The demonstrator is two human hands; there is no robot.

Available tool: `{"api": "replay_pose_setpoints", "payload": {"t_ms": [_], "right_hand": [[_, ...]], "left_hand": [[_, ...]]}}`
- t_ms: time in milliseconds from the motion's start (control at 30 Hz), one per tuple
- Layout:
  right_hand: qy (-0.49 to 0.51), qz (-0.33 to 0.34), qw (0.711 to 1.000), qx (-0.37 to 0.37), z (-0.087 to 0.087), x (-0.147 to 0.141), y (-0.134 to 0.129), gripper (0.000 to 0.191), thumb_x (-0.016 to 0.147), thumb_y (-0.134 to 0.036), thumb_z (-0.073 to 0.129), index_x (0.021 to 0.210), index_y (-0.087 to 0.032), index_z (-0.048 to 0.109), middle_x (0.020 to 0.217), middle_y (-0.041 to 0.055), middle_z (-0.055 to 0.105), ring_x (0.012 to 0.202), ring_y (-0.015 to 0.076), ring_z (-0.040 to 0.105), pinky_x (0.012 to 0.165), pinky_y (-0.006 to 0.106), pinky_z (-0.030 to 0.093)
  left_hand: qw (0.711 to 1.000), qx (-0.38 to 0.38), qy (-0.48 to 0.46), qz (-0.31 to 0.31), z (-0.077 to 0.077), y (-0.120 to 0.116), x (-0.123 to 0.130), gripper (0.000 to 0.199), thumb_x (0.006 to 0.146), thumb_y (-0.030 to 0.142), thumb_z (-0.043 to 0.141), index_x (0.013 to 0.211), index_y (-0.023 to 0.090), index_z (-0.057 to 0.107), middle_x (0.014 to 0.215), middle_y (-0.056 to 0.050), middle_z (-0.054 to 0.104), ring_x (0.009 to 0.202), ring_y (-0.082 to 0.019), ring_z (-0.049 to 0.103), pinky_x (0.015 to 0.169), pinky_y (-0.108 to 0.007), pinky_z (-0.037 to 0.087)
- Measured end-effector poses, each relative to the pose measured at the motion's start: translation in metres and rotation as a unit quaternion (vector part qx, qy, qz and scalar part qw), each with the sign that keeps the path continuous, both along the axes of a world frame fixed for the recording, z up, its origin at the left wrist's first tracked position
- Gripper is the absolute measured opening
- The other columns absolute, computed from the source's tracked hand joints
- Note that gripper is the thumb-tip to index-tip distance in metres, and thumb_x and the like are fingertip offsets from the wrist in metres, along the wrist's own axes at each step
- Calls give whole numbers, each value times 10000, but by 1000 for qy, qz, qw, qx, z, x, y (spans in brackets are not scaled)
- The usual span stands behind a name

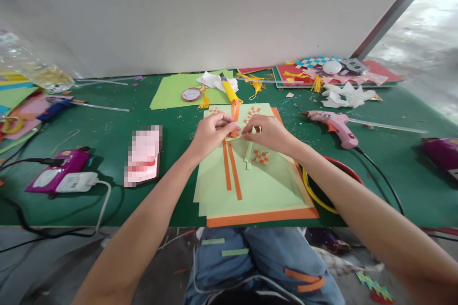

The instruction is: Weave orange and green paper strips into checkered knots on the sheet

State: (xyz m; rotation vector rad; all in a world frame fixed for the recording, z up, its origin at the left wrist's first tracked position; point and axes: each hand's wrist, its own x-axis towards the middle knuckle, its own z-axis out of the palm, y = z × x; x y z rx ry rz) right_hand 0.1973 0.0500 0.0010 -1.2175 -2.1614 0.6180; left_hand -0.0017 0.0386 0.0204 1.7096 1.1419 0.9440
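Both hands meet over a stack of pale green paper (265, 190) with orange sheets under it. My left hand (216, 133) is closed, its thumb and fingers pinching the orange paper strip (235, 114), which loops upward. Close to its right, my right hand (265, 131) is also closed, fingertips pressed together at a light green strip (248, 152). Two loose orange strips (234, 171) lie below the left fingertips. A small orange and pale green woven square (261, 157) rests under the right hand; another woven piece (252, 113) lies behind it.
A pink glue gun (334, 124) and a yellow tape roll (313, 190) are at the right. At the left are a phone (145, 155) and a purple power strip (60, 171). A yellow cutter (229, 88), tassels and crumpled tissue (347, 95) lie farther back.
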Motion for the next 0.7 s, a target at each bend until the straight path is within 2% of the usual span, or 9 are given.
{"api": "replay_pose_setpoints", "payload": {"t_ms": [133,233,333,467,567,633,700], "right_hand": [[-119,13,991,64,-2,2,-3,99,768,-266,700,735,-179,667,827,69,636,901,234,574,741,324,417],[-130,18,989,61,-4,2,-4,70,781,-184,635,711,-183,638,831,73,629,890,233,575,722,321,411],[-107,16,993,48,-4,0,-4,103,768,-120,578,695,-185,609,825,66,628,850,210,577,712,310,408],[-57,-16,998,32,1,-2,-2,68,777,-154,548,730,-185,585,795,49,631,740,166,569,670,287,421],[36,-70,997,-8,7,0,1,86,792,-197,529,711,-189,556,758,40,637,695,155,561,643,281,423],[112,-115,986,-42,11,3,3,106,800,-229,524,702,-194,541,719,31,623,653,150,542,622,285,416],[132,-171,976,-29,14,9,5,102,816,-243,509,735,-196,548,700,29,605,626,152,524,613,295,410]], "left_hand": [[1000,-7,28,5,-1,0,0,199,842,372,636,834,174,618,861,-68,737,847,-209,698,778,-317,517],[998,-5,59,-1,-1,-1,1,150,836,326,631,804,182,606,838,-54,734,819,-201,696,757,-310,511],[998,-4,63,-6,-1,-2,2,137,841,317,617,806,186,604,840,-49,734,811,-197,696,757,-313,513],[999,-16,49,5,0,-2,2,193,824,374,646,807,184,615,816,-45,730,805,-198,695,776,-330,528],[999,-27,28,10,2,-2,2,225,805,398,673,799,180,618,795,-41,725,796,-193,697,783,-331,539],[999,-28,17,11,2,-2,2,219,801,388,682,802,177,621,797,-42,726,797,-190,699,789,-327,541],[999,-31,8,11,1,-1,2,218,802,384,683,808,175,623,800,-46,727,795,-189,699,787,-325,542]]}}
